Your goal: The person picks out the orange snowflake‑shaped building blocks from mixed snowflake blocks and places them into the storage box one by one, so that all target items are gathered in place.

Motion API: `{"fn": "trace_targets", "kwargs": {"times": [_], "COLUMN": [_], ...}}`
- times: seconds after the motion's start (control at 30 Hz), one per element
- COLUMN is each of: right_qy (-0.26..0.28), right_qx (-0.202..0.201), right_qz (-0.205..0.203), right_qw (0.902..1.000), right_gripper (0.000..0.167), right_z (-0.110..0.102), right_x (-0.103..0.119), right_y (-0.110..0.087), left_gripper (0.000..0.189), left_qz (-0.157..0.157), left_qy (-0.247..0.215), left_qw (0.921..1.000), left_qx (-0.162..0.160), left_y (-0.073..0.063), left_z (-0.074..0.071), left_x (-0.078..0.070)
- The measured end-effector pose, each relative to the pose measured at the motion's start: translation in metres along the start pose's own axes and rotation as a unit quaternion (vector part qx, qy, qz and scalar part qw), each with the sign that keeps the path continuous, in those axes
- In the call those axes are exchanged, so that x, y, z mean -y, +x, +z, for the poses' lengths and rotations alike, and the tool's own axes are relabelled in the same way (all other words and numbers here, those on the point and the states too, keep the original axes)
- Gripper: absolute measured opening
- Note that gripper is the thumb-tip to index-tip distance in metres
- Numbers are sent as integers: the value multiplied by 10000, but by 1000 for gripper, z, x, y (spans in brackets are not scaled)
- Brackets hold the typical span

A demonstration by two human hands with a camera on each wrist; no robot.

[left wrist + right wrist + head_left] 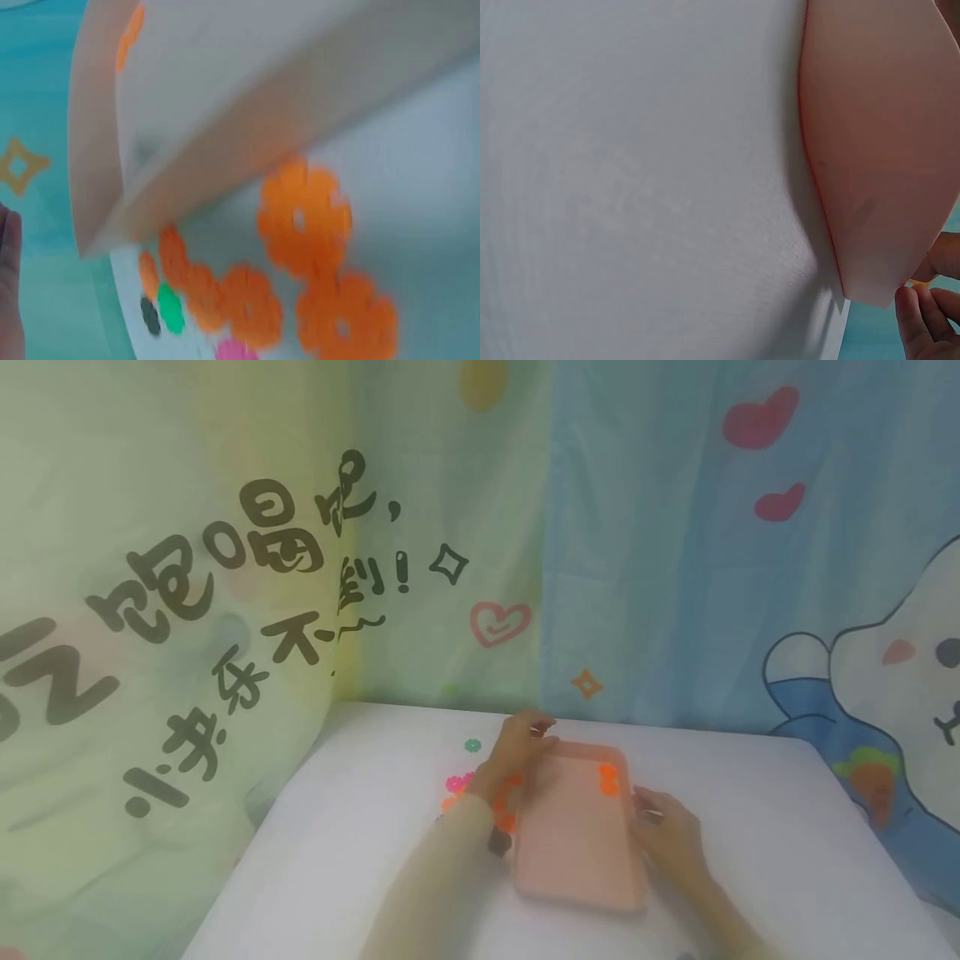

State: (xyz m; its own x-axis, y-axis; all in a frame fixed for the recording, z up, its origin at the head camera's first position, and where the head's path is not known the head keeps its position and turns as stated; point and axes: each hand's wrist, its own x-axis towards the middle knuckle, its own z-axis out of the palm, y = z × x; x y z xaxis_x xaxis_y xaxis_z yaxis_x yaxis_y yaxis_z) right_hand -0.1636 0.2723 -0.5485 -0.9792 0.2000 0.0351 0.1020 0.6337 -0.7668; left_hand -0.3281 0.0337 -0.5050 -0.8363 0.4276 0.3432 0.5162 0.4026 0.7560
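A shallow pink tray lies lengthwise between both hands, its lower edge casting a shadow on the table in the right wrist view. My left hand holds its far left corner, with the thumb over the rim. At the right side, my right hand grips the long wall with bent fingers. Two orange flower-shaped discs sit inside, in the far right corner. More orange discs lie just outside the left wall, partly hidden behind my left forearm in the head view. Fingers show near the tray's end in the right wrist view.
Left of the tray lie a green disc, pink discs and a dark piece. The white table ends at a printed curtain behind and another curtain on the left.
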Motion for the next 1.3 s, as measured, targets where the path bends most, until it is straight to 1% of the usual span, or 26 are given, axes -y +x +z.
{"fn": "trace_targets", "kwargs": {"times": [0.07,0.13,0.23,0.3,0.4,0.53,0.67,0.7,0.77,0.8,0.93,1.03,1.17,1.3], "right_qy": [-21,-29,-23,-11,-28,-28,88,118,151,142,126,119,168,185], "right_qx": [27,45,46,27,13,25,88,105,120,122,145,140,147,181], "right_qz": [48,88,105,114,69,53,87,83,86,105,155,157,174,211], "right_qw": [10000,9999,9999,9999,10000,10000,9999,9998,9998,9998,9997,9997,9996,9994], "right_gripper": [58,59,59,58,58,57,57,57,57,57,57,56,56,57], "right_z": [0,0,0,0,-1,-2,-3,-3,-3,-3,-4,-5,-5,-4], "right_x": [-4,-6,-7,-7,-7,-7,-5,-4,-2,0,3,6,8,7], "right_y": [1,1,1,1,0,0,-1,-2,-3,-3,-4,-4,-4,-3], "left_gripper": [29,27,25,25,28,32,33,33,35,36,37,37,36,35], "left_qz": [37,122,64,-8,-226,-451,-508,-512,-567,-617,-944,-1109,-1167,-1201], "left_qy": [-125,-122,-31,11,12,-7,281,392,468,457,87,-1,229,557], "left_qw": [9999,9997,9993,9992,9993,9990,9979,9974,9965,9962,9944,9926,9909,9881], "left_qx": [-69,-194,-373,-401,-287,3,291,335,385,411,461,498,629,786], "left_y": [0,-1,-4,-7,-12,-17,-20,-21,-23,-24,-28,-29,-27,-24], "left_z": [-6,-11,-17,-19,-21,-20,-17,-16,-15,-14,-13,-11,-10,-10], "left_x": [7,15,27,34,42,50,56,57,59,60,62,65,68,70]}}
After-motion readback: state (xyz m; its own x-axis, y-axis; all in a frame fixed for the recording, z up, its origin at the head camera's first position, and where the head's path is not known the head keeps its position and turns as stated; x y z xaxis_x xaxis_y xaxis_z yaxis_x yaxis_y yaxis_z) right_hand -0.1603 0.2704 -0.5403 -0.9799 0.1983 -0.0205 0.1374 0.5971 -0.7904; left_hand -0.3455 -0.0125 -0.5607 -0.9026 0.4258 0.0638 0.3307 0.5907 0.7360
